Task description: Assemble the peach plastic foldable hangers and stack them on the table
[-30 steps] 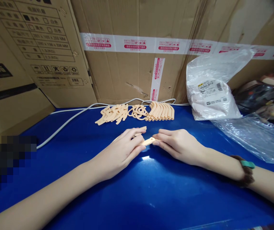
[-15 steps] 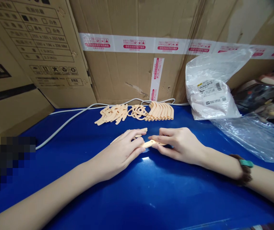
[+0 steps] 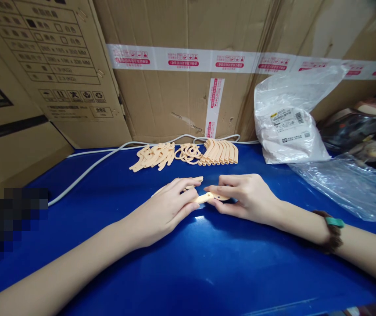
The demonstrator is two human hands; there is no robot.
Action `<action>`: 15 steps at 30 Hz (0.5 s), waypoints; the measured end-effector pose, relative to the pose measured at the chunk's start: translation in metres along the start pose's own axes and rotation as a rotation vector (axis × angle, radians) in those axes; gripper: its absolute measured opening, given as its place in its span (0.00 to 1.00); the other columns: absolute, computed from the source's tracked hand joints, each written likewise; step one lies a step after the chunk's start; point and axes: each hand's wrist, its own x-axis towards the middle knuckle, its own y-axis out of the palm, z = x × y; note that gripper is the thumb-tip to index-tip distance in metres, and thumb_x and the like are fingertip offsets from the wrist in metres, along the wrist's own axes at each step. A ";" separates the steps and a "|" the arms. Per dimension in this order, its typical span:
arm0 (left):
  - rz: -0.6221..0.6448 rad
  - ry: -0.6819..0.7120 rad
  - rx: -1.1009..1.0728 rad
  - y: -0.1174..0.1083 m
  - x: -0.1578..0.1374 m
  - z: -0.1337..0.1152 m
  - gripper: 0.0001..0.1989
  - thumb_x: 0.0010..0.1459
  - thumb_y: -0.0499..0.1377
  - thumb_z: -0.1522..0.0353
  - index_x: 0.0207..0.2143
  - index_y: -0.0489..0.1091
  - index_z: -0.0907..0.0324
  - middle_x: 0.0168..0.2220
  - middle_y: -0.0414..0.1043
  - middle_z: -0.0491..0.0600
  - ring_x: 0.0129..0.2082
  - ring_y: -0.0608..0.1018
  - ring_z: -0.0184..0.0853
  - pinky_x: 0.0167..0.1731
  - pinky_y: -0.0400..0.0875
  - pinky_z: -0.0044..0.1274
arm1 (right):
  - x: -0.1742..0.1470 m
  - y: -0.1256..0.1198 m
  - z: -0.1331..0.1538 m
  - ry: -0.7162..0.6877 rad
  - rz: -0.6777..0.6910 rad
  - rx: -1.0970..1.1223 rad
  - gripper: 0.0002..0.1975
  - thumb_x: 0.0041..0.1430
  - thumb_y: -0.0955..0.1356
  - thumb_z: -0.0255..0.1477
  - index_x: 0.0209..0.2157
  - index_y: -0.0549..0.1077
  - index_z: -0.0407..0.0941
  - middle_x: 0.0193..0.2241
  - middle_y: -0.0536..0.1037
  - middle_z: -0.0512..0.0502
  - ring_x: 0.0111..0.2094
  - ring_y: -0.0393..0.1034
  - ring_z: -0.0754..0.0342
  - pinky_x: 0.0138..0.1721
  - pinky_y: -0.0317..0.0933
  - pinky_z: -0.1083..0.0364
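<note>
Both hands meet over the middle of the blue table on a beige plastic piece [image 3: 204, 198] with small holes. My left hand [image 3: 170, 206] is closed over its left part, fingers bent and thumb along the near side, hiding much of it. Another beige end [image 3: 198, 179] sticks out past the left fingertips. My right hand [image 3: 252, 195] pinches the right end between thumb and fingers, where a flat part with a hole shows. Behind the hands lie wavy flat beige pieces [image 3: 153, 156], beige ring-like hooks [image 3: 189, 153], and a neat row of curved beige arms [image 3: 220, 152].
A white cable [image 3: 92, 175] runs along the back and left of the blue table [image 3: 174, 272]. Cardboard boxes [image 3: 174, 101] stand behind and to the left. At right are a labelled white plastic bag [image 3: 288, 127], a clear plastic sheet [image 3: 349, 188] and dark clutter.
Both hands stay almost in place. Under the right fingers, slightly more of the holed beige part shows now.
</note>
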 end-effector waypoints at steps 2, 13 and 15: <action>0.002 -0.004 0.002 0.000 -0.001 0.000 0.17 0.69 0.44 0.63 0.53 0.66 0.53 0.62 0.58 0.49 0.62 0.60 0.37 0.60 0.58 0.33 | -0.001 0.000 0.000 -0.006 0.000 -0.003 0.18 0.66 0.60 0.38 0.39 0.78 0.45 0.26 0.73 0.49 0.24 0.66 0.60 0.25 0.51 0.58; -0.002 0.039 0.004 -0.001 0.001 0.002 0.15 0.69 0.44 0.64 0.49 0.68 0.53 0.61 0.60 0.49 0.62 0.60 0.37 0.60 0.58 0.31 | -0.001 -0.001 -0.001 -0.091 -0.060 -0.093 0.17 0.66 0.60 0.37 0.39 0.78 0.44 0.26 0.74 0.49 0.25 0.67 0.59 0.26 0.51 0.58; -0.011 0.050 0.005 -0.001 0.001 0.001 0.15 0.69 0.44 0.64 0.48 0.69 0.53 0.61 0.61 0.49 0.62 0.61 0.38 0.60 0.59 0.32 | -0.001 -0.001 -0.001 -0.085 -0.053 -0.073 0.17 0.66 0.61 0.36 0.38 0.78 0.44 0.26 0.73 0.49 0.25 0.66 0.60 0.25 0.51 0.58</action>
